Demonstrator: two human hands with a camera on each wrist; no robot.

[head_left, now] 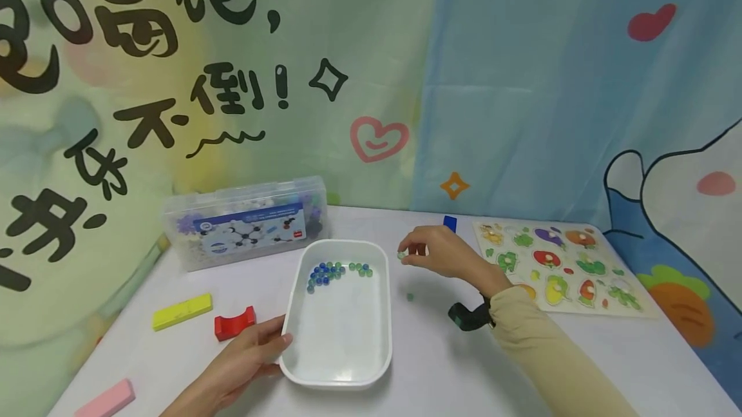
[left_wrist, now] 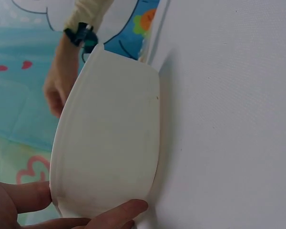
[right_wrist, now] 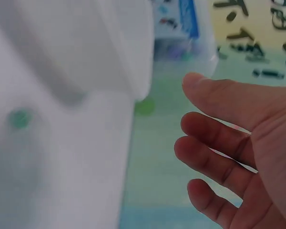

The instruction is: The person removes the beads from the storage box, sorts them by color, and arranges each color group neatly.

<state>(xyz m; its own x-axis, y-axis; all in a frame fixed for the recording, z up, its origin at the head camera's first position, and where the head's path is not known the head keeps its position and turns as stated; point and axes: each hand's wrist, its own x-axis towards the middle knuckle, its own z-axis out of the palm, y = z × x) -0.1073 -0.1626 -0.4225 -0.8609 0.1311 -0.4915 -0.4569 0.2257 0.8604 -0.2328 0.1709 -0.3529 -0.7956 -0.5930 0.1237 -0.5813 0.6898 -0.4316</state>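
A white tray (head_left: pixel 339 339) holds several blue and green glass marbles (head_left: pixel 324 273) toward its far end. My left hand (head_left: pixel 249 356) grips its near left side, thumb at the rim and fingers against the outer wall; the left wrist view shows that wall (left_wrist: pixel 109 129) close up. Past the tray's right side, my right hand (head_left: pixel 435 251) pinches a small pale green marble (head_left: pixel 401 254) above the table. In the right wrist view this marble is hidden behind the thumb (right_wrist: pixel 214 90). Another green marble (head_left: pixel 409 297) lies on the table below the hand.
A clear plastic box (head_left: pixel 249 223) of small parts stands behind the tray. Yellow (head_left: pixel 182 312), red (head_left: pixel 234 323) and pink blocks (head_left: pixel 105 399) lie left, a blue block (head_left: pixel 449 222) behind the right hand. A vegetable picture board (head_left: pixel 556 262) lies right, before a printed curtain (head_left: pixel 371 49).
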